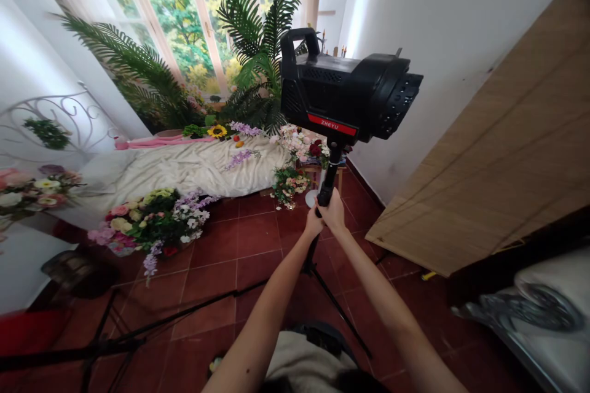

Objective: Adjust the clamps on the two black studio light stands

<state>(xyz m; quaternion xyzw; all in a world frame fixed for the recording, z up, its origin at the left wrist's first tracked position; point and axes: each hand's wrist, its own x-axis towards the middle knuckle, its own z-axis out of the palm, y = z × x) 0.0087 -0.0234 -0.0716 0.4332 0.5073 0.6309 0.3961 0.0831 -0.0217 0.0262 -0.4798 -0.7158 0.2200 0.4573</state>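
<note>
A black studio light (341,92) with a red ZHEYU label stands in front of me on a black light stand (329,175). Its lamp end points right, and a carrying handle (299,40) tops its rear. My left hand (314,221) is closed round the stand's pole just below a dark collar. Slightly higher, my right hand (334,212) is wrapped round the same pole at that collar. Both hands touch each other. Below them, the stand's legs (338,310) spread over the red tiled floor (258,233).
Beyond the light is a bed with a cream cover (184,166) and scattered flowers. Flower bunches (152,221) sit on the left floor. Another black stand (184,313) crosses low left. To the right lean a bamboo blind (498,135) and an ornate silver-trimmed seat (539,307).
</note>
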